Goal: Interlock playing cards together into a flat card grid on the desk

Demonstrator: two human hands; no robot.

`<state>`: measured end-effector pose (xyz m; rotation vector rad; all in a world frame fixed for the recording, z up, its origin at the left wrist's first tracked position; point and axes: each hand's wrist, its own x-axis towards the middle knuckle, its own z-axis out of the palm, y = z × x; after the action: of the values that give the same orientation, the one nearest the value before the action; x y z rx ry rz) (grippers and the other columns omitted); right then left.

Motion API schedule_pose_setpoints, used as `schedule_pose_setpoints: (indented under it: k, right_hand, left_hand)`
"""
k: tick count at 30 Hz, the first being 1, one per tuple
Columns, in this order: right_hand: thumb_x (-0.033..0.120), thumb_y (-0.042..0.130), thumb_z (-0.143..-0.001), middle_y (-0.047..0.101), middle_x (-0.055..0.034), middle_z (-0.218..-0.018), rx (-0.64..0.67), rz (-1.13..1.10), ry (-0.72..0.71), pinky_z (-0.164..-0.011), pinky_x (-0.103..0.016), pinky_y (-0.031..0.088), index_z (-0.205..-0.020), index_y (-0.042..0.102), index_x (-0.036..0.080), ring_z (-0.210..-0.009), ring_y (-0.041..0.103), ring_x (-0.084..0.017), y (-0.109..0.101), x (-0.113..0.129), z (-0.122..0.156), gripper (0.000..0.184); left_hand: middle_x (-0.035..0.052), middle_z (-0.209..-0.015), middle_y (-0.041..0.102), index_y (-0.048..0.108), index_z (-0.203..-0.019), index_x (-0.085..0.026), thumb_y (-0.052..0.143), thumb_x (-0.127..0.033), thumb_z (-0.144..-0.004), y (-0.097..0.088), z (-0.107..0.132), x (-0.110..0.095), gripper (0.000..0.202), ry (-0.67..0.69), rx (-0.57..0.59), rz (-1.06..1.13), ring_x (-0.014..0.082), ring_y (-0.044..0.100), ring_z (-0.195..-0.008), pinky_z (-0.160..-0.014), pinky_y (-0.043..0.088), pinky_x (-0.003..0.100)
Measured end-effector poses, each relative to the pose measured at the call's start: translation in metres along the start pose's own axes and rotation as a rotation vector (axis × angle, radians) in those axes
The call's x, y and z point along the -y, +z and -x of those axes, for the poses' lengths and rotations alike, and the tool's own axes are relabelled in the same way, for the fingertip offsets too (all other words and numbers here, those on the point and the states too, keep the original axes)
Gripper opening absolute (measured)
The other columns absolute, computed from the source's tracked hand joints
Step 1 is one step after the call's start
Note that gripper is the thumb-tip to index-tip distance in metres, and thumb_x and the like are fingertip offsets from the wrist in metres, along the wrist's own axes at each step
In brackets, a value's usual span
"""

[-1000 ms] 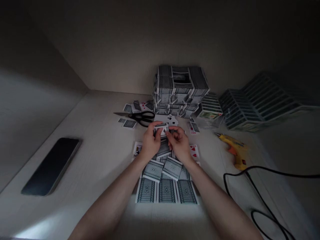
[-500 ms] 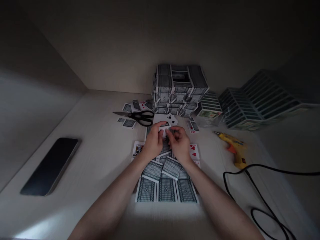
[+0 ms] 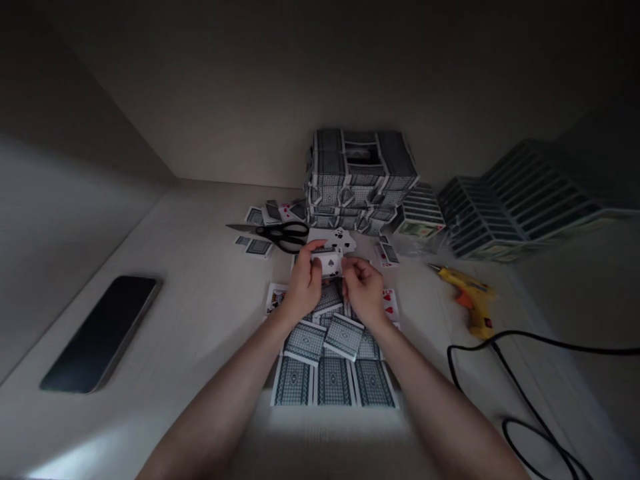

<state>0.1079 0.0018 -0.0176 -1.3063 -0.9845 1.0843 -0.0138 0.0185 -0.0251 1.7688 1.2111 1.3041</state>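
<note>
Between my two hands is a playing card [image 3: 331,265] with its spade face showing. My left hand [image 3: 305,280] is closed on the card's left end, thumb on the face. The curled fingers of my right hand [image 3: 363,285] pinch its right edge. Beneath my hands lie several patterned card backs [image 3: 305,341], some loose on top of others, with a flat row of cards [image 3: 335,381] nearest me. A king card [image 3: 275,297] shows beside my left hand, and a five of hearts [image 3: 390,305] beside my right. Just beyond are spade cards [image 3: 344,240].
Black-handled scissors [image 3: 280,233] lie among cut card pieces [image 3: 259,248]. Behind stands a box built of cards [image 3: 360,177], with stacked card packs [image 3: 493,213] to its right. A yellow glue gun [image 3: 473,300] with a black cable [image 3: 540,341] lies right; a phone [image 3: 103,332] lies left.
My right hand has shifted slightly right and down along the card. More of the card's spade face now shows between my hands. The things around have stayed in place.
</note>
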Motion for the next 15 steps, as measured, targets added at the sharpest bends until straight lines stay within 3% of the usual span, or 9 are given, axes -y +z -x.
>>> schedule_pose_setpoints:
  k: [5, 8, 12, 15]
  right_hand:
    - [0.047, 0.062, -0.075, 0.043, 0.0098, -0.037, 0.129, -0.143, 0.020, -0.032, -0.018, 0.025, -0.072, 0.055, 0.019, -0.030, 0.034, -0.006, -0.007, 0.004, -0.002, 0.029]
    - [0.048, 0.059, -0.078, 0.050, 0.0072, -0.042, 0.263, -0.243, 0.047, -0.036, -0.019, 0.033, -0.070, 0.054, 0.020, -0.035, 0.042, -0.007, -0.009, -0.001, -0.004, 0.030]
    - [0.053, 0.057, -0.078, 0.064, 0.0007, -0.066, 0.375, -0.359, 0.120, -0.048, -0.025, 0.047, -0.085, 0.060, 0.022, -0.059, 0.060, -0.014, -0.009, -0.008, -0.006, 0.032]
    - [0.053, 0.060, -0.076, 0.067, -0.0020, -0.083, 0.395, -0.388, 0.139, -0.060, -0.028, 0.052, -0.091, 0.063, 0.025, -0.081, 0.062, -0.018, -0.008, -0.007, -0.007, 0.033]
  left_hand:
    - [0.0099, -0.113, 0.058, 0.042, -0.121, -0.018, 0.030, -0.029, -0.094, -0.001, 0.000, -0.003, 0.032, -0.043, 0.012, 0.016, 0.0171, 0.058, -0.096, -0.082, 0.049, 0.032]
    - [0.0105, -0.116, 0.057, 0.042, -0.123, -0.018, 0.031, -0.031, -0.094, -0.002, 0.001, -0.004, 0.035, -0.043, 0.049, 0.010, 0.0182, 0.057, -0.102, -0.088, 0.047, 0.034]
    - [0.0108, -0.123, 0.056, 0.040, -0.130, -0.018, 0.029, -0.032, -0.094, -0.003, 0.002, -0.004, 0.039, -0.056, 0.090, 0.005, 0.0206, 0.054, -0.111, -0.094, 0.044, 0.037]
    - [0.0103, -0.124, 0.055, 0.038, -0.132, -0.017, 0.029, -0.031, -0.094, -0.003, 0.002, -0.004, 0.041, -0.053, 0.120, 0.012, 0.0197, 0.054, -0.111, -0.095, 0.043, 0.036]
